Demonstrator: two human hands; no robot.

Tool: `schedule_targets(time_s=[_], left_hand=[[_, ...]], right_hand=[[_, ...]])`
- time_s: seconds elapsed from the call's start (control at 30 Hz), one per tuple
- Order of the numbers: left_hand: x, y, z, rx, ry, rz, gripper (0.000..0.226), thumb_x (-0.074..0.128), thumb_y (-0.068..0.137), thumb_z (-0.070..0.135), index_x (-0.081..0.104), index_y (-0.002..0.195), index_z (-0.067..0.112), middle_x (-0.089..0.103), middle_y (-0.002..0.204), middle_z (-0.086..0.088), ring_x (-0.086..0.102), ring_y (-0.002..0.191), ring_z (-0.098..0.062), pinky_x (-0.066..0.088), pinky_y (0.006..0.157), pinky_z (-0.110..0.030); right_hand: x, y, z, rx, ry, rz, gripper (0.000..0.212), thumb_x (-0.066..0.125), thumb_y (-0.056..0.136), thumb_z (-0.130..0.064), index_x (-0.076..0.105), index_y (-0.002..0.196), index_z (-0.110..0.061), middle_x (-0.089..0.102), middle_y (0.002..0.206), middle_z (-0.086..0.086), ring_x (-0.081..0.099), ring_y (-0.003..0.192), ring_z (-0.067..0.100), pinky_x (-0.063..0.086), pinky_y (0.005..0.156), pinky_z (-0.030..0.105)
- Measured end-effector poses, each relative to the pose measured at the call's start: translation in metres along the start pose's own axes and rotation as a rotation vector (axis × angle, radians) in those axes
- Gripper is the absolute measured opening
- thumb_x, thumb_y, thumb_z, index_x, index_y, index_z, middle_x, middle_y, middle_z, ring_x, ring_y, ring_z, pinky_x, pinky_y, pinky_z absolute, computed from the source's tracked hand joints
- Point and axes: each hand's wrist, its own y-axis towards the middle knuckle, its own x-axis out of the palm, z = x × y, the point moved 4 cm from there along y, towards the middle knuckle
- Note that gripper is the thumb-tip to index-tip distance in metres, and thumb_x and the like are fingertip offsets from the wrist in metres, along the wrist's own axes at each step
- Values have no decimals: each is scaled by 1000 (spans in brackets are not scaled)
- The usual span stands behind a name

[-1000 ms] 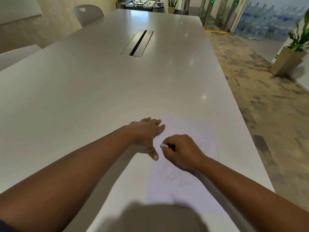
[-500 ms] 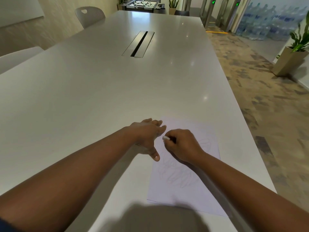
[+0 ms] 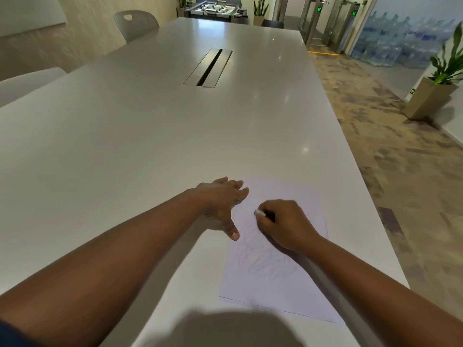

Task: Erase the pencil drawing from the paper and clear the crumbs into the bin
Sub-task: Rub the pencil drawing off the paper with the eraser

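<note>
A white sheet of paper (image 3: pixel 280 286) lies near the right front edge of a long white table (image 3: pixel 140 136). Faint pencil scribbles (image 3: pixel 260 264) cover its middle. My left hand (image 3: pixel 223 206) rests flat on the paper's left edge, fingers spread, pinning it down. My right hand (image 3: pixel 285 224) is closed on a small white eraser (image 3: pixel 259 213), whose tip presses on the paper's upper part. No bin shows in this view.
A cable slot (image 3: pixel 209 67) runs down the middle of the table. Grey chairs (image 3: pixel 135 23) stand along the left side. The table's right edge drops to patterned floor, with a potted plant (image 3: pixel 436 93) beyond.
My right hand with the eraser has rubbed back and forth over the upper part of the drawing. The left hand has stayed in place on the paper.
</note>
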Motion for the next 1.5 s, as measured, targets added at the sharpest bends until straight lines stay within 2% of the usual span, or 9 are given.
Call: schedule_targets(time_s=[0.07, 0.2, 0.33, 0.43, 0.63, 0.87, 1.2, 1.33, 1.5], left_hand=[[0, 0, 1, -2, 2, -2, 138, 85, 61, 70, -3, 162, 37, -9, 170, 15, -12, 157, -23, 29, 115, -57], [0, 2, 0, -13, -2, -10, 138, 85, 62, 70, -5, 162, 37, -11, 170, 15, -14, 156, -22, 27, 117, -58], [0, 3, 0, -1, 17, -4, 139, 84, 60, 72, -4, 162, 36, -9, 170, 13, -12, 157, -24, 28, 115, -58], [0, 4, 0, -3, 14, 2, 138, 84, 61, 70, -4, 162, 35, -9, 170, 14, -12, 157, -23, 28, 116, -58], [2, 3, -1, -3, 19, 16, 135, 83, 62, 72, 0, 162, 36, -9, 170, 16, -11, 157, -23, 31, 113, -57], [0, -19, 16, 62, 82, 102, 86, 85, 67, 62, 51, 139, 30, 32, 161, 11, 38, 142, -24, 48, 101, -48], [16, -28, 5, 45, -99, 15, 133, 94, 53, 61, 20, 157, 22, -4, 169, 18, -8, 157, -14, 25, 121, -48], [18, -25, 0, -31, -104, -37, 158, 91, 49, 67, -15, 160, 30, -22, 166, 19, -25, 153, -24, 0, 126, -51], [13, -29, 5, -81, -106, -72, 157, 93, 53, 62, -20, 158, 35, -28, 165, 15, -29, 151, -29, 3, 123, -57]], right_hand=[[1, -5, -4, -28, 35, -81, 25, 64, 101, -27, 73, 81, -16, 70, 74, -12, 64, 71, 7, 55, 70, 34], [-9, 4, 12, 76, -19, 107, 35, 61, 100, -26, 60, 66, -17, 65, 64, -1, 62, 63, 19, 54, 65, 41], [4, -7, -6, -38, 22, -64, 27, 63, 100, -26, 71, 77, -13, 70, 70, -6, 64, 68, 9, 54, 67, 34], [-5, -5, 9, 48, -15, 84, 33, 61, 100, -26, 66, 71, -13, 69, 68, 0, 64, 66, 17, 55, 67, 40], [10, -19, -5, -11, 110, -26, 24, 66, 99, -28, 75, 83, -13, 74, 76, 0, 67, 72, 15, 56, 70, 40], [10, -22, 2, 71, 230, 20, 9, 73, 94, -22, 81, 90, -22, 77, 79, -10, 70, 75, 9, 59, 72, 34], [7, -22, 3, 96, 250, -37, 7, 75, 94, -25, 78, 87, -24, 75, 80, -13, 69, 77, 4, 54, 71, 22], [4, -17, 7, 107, 278, -59, 6, 79, 93, -27, 78, 89, -22, 75, 79, -10, 69, 76, 4, 52, 68, 16], [5, -15, 8, 117, 301, -48, 7, 79, 91, -19, 78, 95, -25, 77, 87, -11, 70, 81, 5, 52, 70, 12]])
